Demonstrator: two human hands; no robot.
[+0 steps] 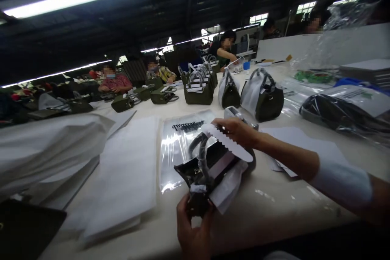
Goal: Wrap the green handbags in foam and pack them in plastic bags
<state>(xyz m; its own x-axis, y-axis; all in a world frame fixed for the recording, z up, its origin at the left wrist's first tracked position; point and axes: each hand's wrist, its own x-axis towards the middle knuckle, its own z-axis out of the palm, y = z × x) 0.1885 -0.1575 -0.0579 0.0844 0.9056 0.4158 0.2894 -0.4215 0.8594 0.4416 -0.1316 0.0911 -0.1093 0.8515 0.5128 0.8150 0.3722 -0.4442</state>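
A dark green handbag (198, 205) with wrapped handles stands tilted on the table in front of me, its top open. My left hand (195, 223) grips the near end of the bag, thumb and fingers on either side. Above the bag, my right hand (236, 130) is closed on a white strip with a scalloped edge (233, 144). The strip slants across the bag's far side, and the fingertips are partly hidden. White tissue paper (230, 189) sticks out over the bag's side. Behind the bag lies a clear plastic bag (173, 150) with dark lettering.
White paper sheets (128, 170) are stacked to the left. Finished-looking green handbags (198, 93) stand in rows at the back, with two wrapped handbags (269, 101) nearer. A plastic-wrapped dark bag (332, 113) lies right. Co-workers (225, 50) sit across the table.
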